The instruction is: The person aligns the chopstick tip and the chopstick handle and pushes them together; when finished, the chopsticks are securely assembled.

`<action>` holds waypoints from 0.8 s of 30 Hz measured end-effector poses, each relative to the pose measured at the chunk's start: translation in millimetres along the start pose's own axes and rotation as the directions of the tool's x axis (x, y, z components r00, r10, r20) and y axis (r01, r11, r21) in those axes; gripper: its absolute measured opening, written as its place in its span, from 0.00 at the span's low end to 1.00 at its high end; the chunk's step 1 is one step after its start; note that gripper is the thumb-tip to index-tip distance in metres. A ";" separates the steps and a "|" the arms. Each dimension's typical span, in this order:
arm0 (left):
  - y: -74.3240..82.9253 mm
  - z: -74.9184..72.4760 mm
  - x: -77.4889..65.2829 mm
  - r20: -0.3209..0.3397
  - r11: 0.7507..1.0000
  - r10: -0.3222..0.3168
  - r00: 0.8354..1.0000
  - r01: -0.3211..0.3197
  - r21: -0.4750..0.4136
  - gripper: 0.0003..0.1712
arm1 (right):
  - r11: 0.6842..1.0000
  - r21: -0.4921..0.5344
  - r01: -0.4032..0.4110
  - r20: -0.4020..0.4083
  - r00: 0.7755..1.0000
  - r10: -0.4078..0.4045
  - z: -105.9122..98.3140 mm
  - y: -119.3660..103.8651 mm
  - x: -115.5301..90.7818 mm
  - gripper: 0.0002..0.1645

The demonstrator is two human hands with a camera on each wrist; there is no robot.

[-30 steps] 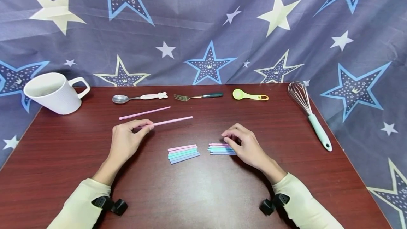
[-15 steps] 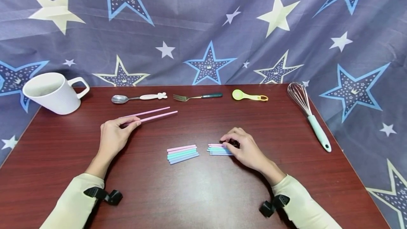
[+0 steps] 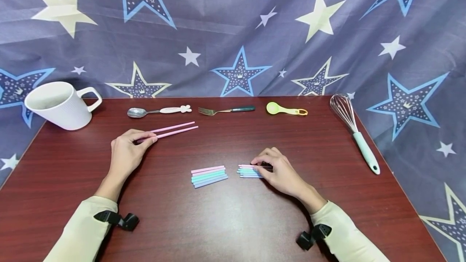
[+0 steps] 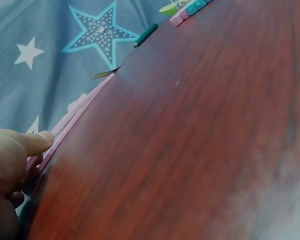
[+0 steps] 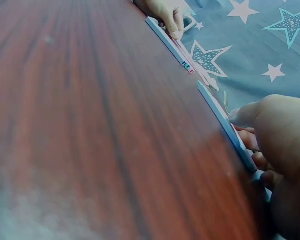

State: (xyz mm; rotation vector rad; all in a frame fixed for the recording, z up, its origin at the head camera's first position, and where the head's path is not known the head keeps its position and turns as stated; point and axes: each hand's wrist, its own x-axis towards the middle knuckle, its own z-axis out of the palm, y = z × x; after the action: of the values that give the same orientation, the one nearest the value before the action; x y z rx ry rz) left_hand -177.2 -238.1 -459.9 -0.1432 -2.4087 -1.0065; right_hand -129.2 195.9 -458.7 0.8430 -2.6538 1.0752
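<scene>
My left hand [image 3: 129, 148] pinches a long pink straw [image 3: 178, 132] between thumb and fingers, as the left wrist view also shows. Just behind it, nearly parallel, runs a second pink straw [image 3: 174, 126], partly hidden by the fingers. Near the middle of the table lies a row of shorter straws [image 3: 209, 176] in pink, teal and blue. Right of that is another row of straws [image 3: 247, 172], its right part hidden under my right hand [image 3: 280, 171]. Thumb and index finger of that hand pinch at a pink straw [image 3: 244, 166] on the row's far side.
Along the back edge lie a spoon [image 3: 160, 111], a fork [image 3: 225, 110] and a yellow measuring spoon [image 3: 285, 109]. A white mug [image 3: 60, 108] stands at the back left. At the right edge lies a whisk [image 3: 354, 132]. A star-patterned cloth [image 3: 204, 31] hangs behind the table.
My left hand has moved left and slightly back, bringing its pink straw beside the other one. The right hand has shifted slightly, its thumb and index finger closing in on the right row.
</scene>
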 end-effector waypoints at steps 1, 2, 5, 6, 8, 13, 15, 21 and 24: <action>-0.6 0.2 0.1 -0.003 1.000 0.001 1.000 -0.001 0.004 0.07 | 1.000 -0.002 -0.001 0.001 1.000 0.001 -0.1 0.1 0.0 0.06; -1.1 0.4 0.2 -0.004 1.000 0.001 1.000 -0.001 0.009 0.07 | 1.000 -0.003 -0.002 0.002 1.000 0.002 -0.2 0.3 0.0 0.06; -1.6 0.7 0.5 0.004 1.000 -0.005 1.000 0.005 0.029 0.04 | 1.000 -0.006 -0.001 0.007 1.000 0.001 -0.6 0.3 0.0 0.07; -1.5 0.8 0.5 0.011 0.999 -0.008 1.000 0.008 0.035 0.04 | 1.000 -0.007 0.001 0.006 1.000 -0.001 -0.8 0.1 0.0 0.07; -1.3 1.2 0.7 0.027 0.999 -0.017 0.999 0.016 0.044 0.02 | 1.000 -0.010 0.000 0.007 1.000 0.000 -1.0 0.1 0.0 0.07; -1.6 2.0 1.3 0.050 0.998 -0.034 0.998 0.032 0.050 0.02 | 1.000 -0.014 -0.005 0.009 1.000 0.005 -0.9 0.2 0.0 0.07; -1.7 1.8 1.4 0.052 0.998 -0.036 0.998 0.033 0.049 0.03 | 1.000 -0.016 -0.006 0.010 1.000 0.006 -1.0 0.0 -0.1 0.07; -1.1 1.3 2.4 0.055 0.998 -0.047 0.997 0.044 0.049 0.03 | 1.000 -0.022 -0.010 0.014 1.000 0.011 -1.2 -0.6 0.2 0.07; -1.0 1.9 2.8 0.058 0.997 -0.059 0.997 0.056 0.047 0.03 | 1.000 -0.025 -0.013 0.016 1.000 0.014 -1.3 -0.3 0.1 0.07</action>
State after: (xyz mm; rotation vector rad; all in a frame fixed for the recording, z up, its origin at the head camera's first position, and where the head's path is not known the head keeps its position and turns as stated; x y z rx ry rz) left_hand -180.7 -237.8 -460.2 -0.0889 -2.5007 -0.9846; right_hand -129.2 196.5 -457.5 0.8333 -2.6840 1.0404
